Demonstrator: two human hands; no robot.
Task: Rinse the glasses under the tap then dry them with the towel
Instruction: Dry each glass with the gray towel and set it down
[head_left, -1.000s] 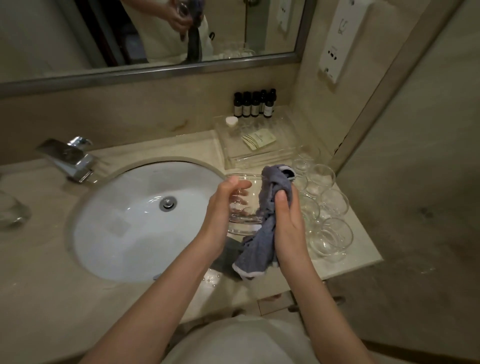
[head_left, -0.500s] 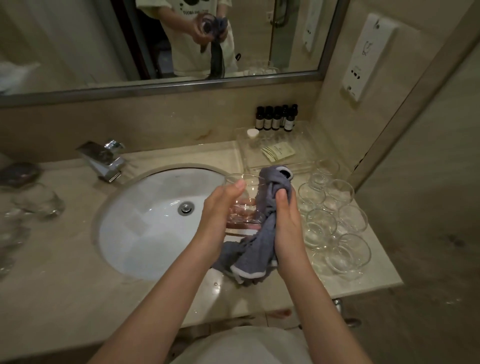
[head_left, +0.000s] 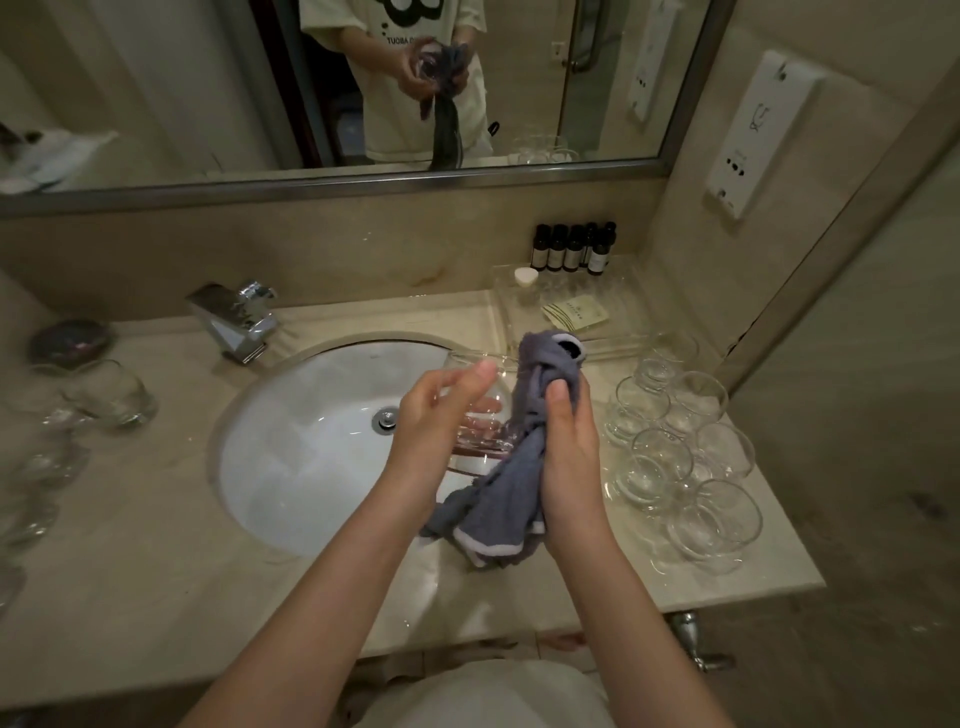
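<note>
View has tipped up since a second ago: more of the wall mirror (head_left: 156, 93) and beige stone counter (head_left: 130, 545) in frame, plus clear glasses on the left counter (head_left: 111, 397); my hands haven't shifted relative to each other, so I judge drying is mid-step, not finishing

White oval basin (head_left: 311, 467) sits below the work, chrome tap (head_left: 236, 322) looks off

Grey towel with white edging (head_left: 511, 499): right hand (head_left: 569, 457) grips it bunched, thumb clamped on top, tail hanging

Cluster of clear round tumblers (head_left: 680, 457) stands right of the basin

Clear stemless glass (head_left: 478, 410): held over the basin's right edge, left hand (head_left: 434, 426) wrapped round it, towel pressed against its right side
</note>
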